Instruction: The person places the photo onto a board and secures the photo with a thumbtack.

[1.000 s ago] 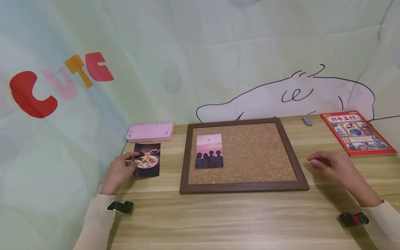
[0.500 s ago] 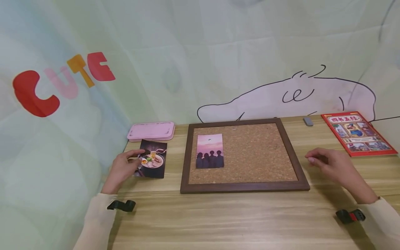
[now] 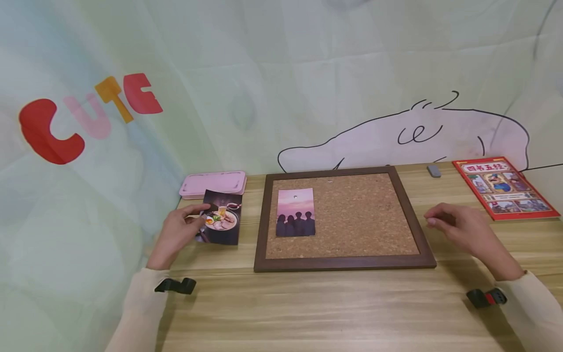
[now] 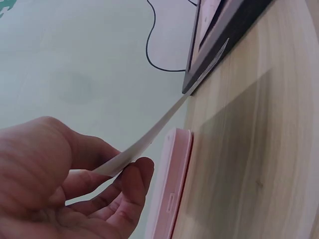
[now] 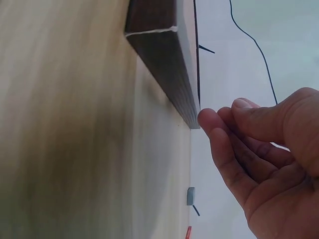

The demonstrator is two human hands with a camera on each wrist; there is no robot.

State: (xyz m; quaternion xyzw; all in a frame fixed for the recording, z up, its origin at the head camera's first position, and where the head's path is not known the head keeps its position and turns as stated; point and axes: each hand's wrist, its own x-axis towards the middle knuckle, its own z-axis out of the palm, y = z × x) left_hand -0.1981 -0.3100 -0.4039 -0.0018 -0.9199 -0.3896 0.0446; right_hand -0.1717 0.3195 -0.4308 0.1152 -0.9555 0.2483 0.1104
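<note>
In the head view my left hand (image 3: 178,232) pinches the left edge of a photo (image 3: 222,220) showing a bowl of ramen on a dark background. The left wrist view has this photo (image 4: 159,125) nearly edge-on, raised off the table with a shadow below it. A corkboard (image 3: 360,220) in a brown wooden frame lies in the middle. Pinned to its left part is a photo (image 3: 295,215) of several silhouetted people under a pink sky. My right hand (image 3: 462,232) hovers just right of the frame, fingers loosely curled, and nothing shows between the fingertips in the right wrist view.
A pink tin case (image 3: 206,185) sits at the back left, partly behind the ramen photo. Toward the back right are a small grey eraser-like block (image 3: 433,170) and a red book (image 3: 506,188). A printed curtain closes off the table's back and left.
My left hand has lifted the ramen photo and carried it right and slightly back, so it now overlaps the tin case. My right hand has drifted slightly left toward the frame.
</note>
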